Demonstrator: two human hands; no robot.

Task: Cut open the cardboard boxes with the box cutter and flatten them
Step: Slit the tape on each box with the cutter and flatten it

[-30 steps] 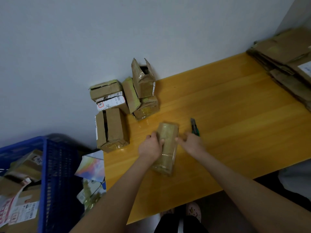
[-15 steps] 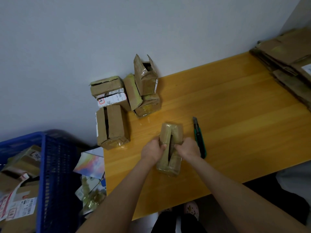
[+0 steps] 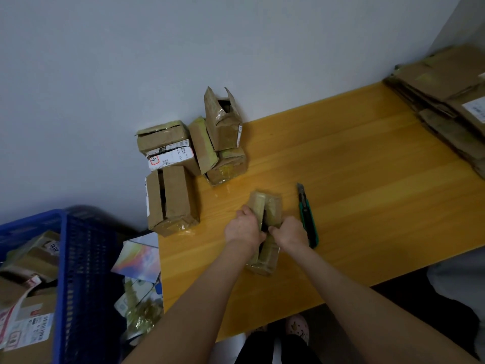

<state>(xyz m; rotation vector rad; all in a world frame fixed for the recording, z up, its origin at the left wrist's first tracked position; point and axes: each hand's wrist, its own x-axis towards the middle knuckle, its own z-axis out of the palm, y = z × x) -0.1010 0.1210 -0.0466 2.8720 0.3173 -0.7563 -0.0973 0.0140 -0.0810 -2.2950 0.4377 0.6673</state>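
Observation:
A small taped cardboard box [image 3: 273, 208] lies lengthwise on the wooden table [image 3: 367, 179], a dark slit running down its top. My left hand [image 3: 245, 228] grips the left flap at the slit. My right hand [image 3: 288, 232] grips the right flap, fingers curled into the gap. The green box cutter [image 3: 307, 216] lies on the table just right of my right hand, untouched. A cluster of several more boxes [image 3: 170, 200] stands at the table's back left against the wall.
A stack of flattened cardboard [image 3: 446, 101] lies at the table's far right. A blue plastic crate [image 3: 84, 271] with boxes stands on the floor at the left. Glossy papers [image 3: 139, 261] lie between crate and table. The wall runs behind the table.
Both hands moved from the box's sides onto its top and dug into the slit, which has widened. The box cutter lies free on the table.

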